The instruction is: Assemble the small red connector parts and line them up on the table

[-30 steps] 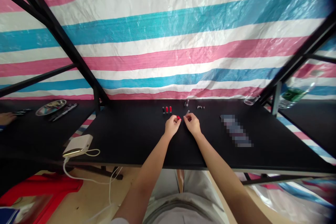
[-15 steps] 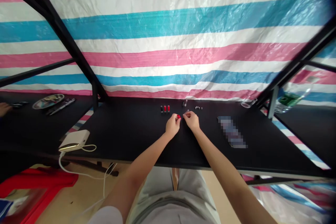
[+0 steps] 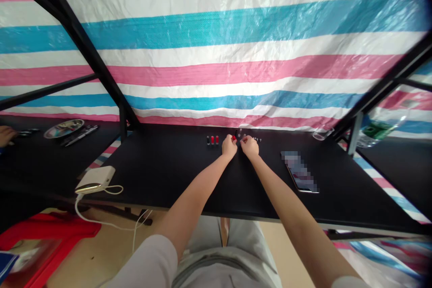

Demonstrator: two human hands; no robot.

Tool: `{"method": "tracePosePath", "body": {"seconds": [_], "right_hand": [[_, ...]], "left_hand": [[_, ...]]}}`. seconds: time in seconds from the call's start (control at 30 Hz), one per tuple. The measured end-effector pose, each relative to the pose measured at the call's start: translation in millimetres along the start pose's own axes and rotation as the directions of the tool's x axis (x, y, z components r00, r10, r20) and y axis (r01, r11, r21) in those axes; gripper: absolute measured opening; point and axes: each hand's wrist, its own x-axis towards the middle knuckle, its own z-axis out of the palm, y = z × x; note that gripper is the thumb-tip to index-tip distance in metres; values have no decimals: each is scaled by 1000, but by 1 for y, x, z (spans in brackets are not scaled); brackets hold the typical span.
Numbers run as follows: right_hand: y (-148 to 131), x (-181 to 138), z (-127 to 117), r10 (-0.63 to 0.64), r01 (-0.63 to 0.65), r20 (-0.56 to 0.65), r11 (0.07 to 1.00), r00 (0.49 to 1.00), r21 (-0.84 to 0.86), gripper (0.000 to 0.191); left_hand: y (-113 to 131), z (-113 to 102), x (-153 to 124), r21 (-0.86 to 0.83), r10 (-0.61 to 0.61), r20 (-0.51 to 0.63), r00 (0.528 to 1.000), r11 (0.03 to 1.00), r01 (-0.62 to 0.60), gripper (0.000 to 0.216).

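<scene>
My left hand (image 3: 229, 146) pinches a small red cylinder (image 3: 234, 138) between its fingertips. My right hand (image 3: 249, 146) sits close beside it, its fingertips closed on a small clear tube (image 3: 243, 137). The two hands nearly touch above the black table (image 3: 168, 180). Just left of them stand a black cylinder (image 3: 208, 140) and two red cylinders (image 3: 214, 140) in a row. Beyond my right hand lie small clear pieces (image 3: 240, 134) and tiny dark parts (image 3: 257, 140), partly hidden behind my fingers.
A phone (image 3: 299, 172) with a blurred screen lies to the right, and a glass (image 3: 323, 133) stands at the far right. A white power bank (image 3: 96, 179) trails a cable. Another person's hand (image 3: 5, 134) rests on a neighbouring table beside a metal tray (image 3: 64, 128) and pens (image 3: 80, 135).
Both hands have moved forward toward the far edge of the table, still holding their small pieces. They now stand closer together, level with the row of cylinders.
</scene>
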Motion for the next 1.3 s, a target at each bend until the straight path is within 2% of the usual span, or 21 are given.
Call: {"method": "tracePosePath", "body": {"seconds": [0.17,0.37,0.53,0.73,0.97,1.17,1.3], "right_hand": [[-2,9,9,-57,54,-33,995,998,-89,14],[2,19,25,-66,56,-57,985,996,-162,17],[1,23,28,-31,23,-45,987,999,-160,18],[-1,23,26,-15,11,-33,992,999,-126,20],[-2,27,20,65,-63,29,995,997,-73,17],[-8,23,16,100,-96,37,989,994,-113,21],[-8,13,11,48,-40,40,984,998,-172,21]], "left_hand": [[2,2,14,91,62,-57,996,994,-57,3],[2,8,22,330,131,43,990,934,-138,7],[5,11,24,445,111,47,993,887,-121,14],[4,7,23,507,98,74,992,853,-122,15],[10,8,21,597,50,95,994,796,-98,22],[17,4,14,647,44,138,989,753,-124,26],[22,-4,2,649,26,221,975,743,-167,28]]}}
